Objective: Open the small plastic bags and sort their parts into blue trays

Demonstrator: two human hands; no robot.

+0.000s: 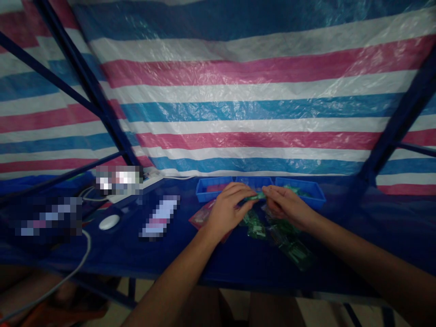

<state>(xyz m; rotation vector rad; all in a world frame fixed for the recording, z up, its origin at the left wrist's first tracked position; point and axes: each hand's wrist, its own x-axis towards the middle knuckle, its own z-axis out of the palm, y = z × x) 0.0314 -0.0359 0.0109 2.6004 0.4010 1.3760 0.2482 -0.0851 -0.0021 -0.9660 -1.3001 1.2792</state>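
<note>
My left hand (pixel 227 208) and my right hand (pixel 285 205) meet over the blue table, fingers pinched together on a small green circuit board (pixel 258 196) held between them. Below the hands lie several more green boards in clear bags (pixel 289 245), spread toward the table's front. A pinkish-red bag (pixel 200 217) lies partly under my left hand. Behind the hands stands a row of blue trays (pixel 208 190).
A white mouse (pixel 109 221) sits at the left with a cable (pixel 70 272) trailing off the table's front edge. A white power strip (pixel 139 187) lies at the back left. A striped tarp wall (pixel 238 91) and dark blue frame poles (pixel 85 77) close off the back.
</note>
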